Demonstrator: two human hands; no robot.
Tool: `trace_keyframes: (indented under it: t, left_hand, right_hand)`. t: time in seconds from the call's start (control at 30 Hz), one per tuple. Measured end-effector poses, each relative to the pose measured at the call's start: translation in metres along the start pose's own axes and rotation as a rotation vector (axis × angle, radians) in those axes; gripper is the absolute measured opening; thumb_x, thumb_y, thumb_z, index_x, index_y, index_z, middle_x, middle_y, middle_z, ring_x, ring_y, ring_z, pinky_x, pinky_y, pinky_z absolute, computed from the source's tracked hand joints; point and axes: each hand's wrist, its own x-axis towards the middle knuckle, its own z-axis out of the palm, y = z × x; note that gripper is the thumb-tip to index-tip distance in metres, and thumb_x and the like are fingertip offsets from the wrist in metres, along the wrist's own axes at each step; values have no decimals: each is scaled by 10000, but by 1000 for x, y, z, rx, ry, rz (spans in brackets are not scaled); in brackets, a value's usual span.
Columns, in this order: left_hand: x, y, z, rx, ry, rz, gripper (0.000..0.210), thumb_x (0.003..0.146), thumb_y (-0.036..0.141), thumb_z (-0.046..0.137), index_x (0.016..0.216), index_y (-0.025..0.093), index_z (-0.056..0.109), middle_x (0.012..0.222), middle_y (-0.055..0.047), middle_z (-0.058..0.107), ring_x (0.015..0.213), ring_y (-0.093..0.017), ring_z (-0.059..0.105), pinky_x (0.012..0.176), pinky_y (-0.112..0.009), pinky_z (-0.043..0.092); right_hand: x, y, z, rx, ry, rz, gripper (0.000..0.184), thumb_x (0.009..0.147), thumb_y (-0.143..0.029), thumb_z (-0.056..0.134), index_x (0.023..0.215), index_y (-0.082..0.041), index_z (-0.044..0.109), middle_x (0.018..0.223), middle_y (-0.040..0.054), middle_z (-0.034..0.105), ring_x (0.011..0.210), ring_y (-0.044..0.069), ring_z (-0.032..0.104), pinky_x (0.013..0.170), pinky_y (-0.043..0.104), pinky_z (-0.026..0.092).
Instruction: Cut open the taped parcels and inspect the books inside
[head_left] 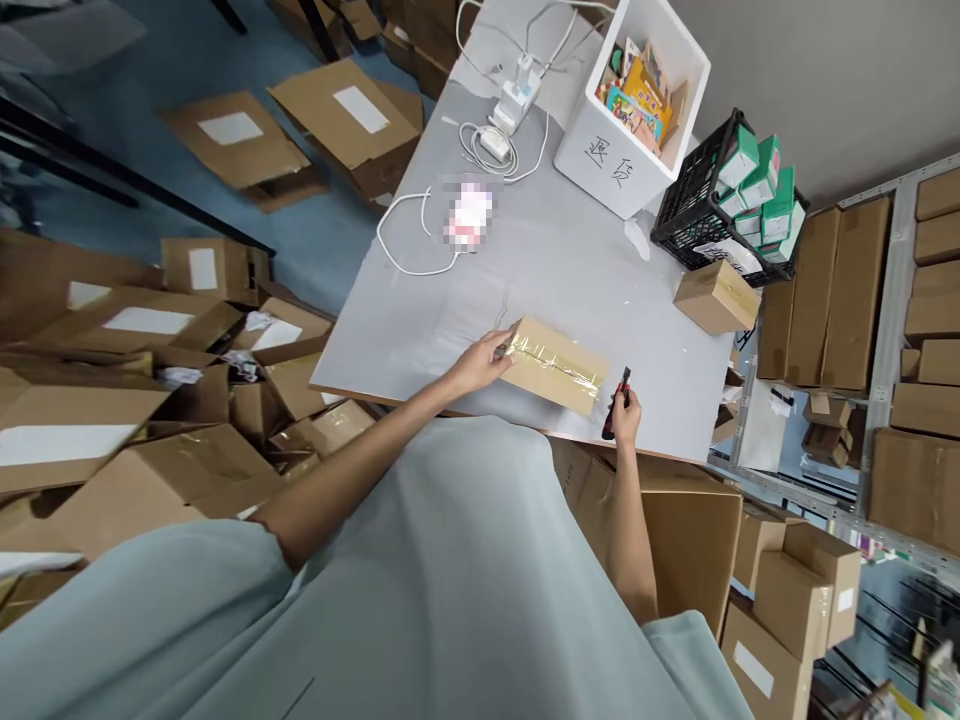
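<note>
Grey table (pixel 405 330); taped carton (pixel 555 366), white bin (pixel 609 160)

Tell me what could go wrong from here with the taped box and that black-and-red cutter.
If the cutter in the right hand slipped, it might nick the left hand, which holds the other end of the taped box. The box is also close to the near edge of the table, so a hard push toward the body could tip it off.
</note>
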Motion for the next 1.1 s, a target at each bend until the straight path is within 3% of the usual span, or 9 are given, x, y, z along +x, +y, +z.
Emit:
trace_keyframes:
  t: [0.1,0.23,0.37,0.5,0.77,0.9,1.0,1.1]
  left_hand:
    - [-5,1,5,-36,1,23,720,919,481,744,1568,189,630,1559,-138,623,1262,-291,708,1067,-412,646]
    - [-10,3,10,-73,27,-3,743,888,516,795,1542,191,657,1531,-131,648,1189,-276,734,1030,-407,667]
    - [-13,10,10,-95,48,-11,737,868,532,803,1513,199,678,1484,-121,683,1182,-277,742,1014,-413,673]
    - [-15,17,8,-121,51,-24,705,872,559,793,1492,239,688,1492,-105,684,1237,-286,732,1057,-427,663]
    - [-17,14,6,-111,2,-62,737,868,572,784,1494,200,671,1467,-150,669,1228,-314,731,1032,-455,668]
    - [-21,19,4,-80,-18,-34,809,917,527,745,1638,221,543,1539,-151,627,1286,-319,705,1071,-467,650]
    - [-22,20,2,-21,-26,80,818,968,469,697,1718,276,435,1701,-125,495,1530,-340,542,1262,-508,513]
    - [-18,18,0,49,-57,143,686,999,480,664,1642,267,557,1784,-125,376,1659,-367,375,1377,-539,341]
  right_hand:
    - [3,-41,-21,2,-73,-114,554,1059,-675,388,1101,-207,681,906,58,750,726,208,679,725,317,545]
    - [3,-106,-30,-219,-351,-343,495,1128,-637,407,1243,-247,688,843,21,752,739,239,701,761,326,512]
    - [-3,-166,-11,-660,-561,-535,410,1186,-502,390,1333,-261,687,1067,75,823,961,284,763,844,327,502]
    - [-8,-207,13,-998,-715,-644,447,1210,-484,323,1444,-257,628,1292,117,803,1129,273,767,920,326,513]
    - [-13,-233,18,-1223,-712,-653,480,1211,-483,250,1500,-257,560,1320,140,788,1142,280,789,915,345,543]
    - [-18,-239,16,-1267,-733,-654,453,1212,-445,265,1500,-248,556,1325,151,783,1171,275,783,923,344,553]
    - [-21,-244,17,-1278,-746,-654,442,1212,-412,265,1486,-236,563,1317,155,784,1174,274,784,930,346,565]
    - [-23,-247,17,-1291,-747,-655,427,1210,-382,280,1509,-234,548,1299,158,788,1150,272,793,949,358,576]
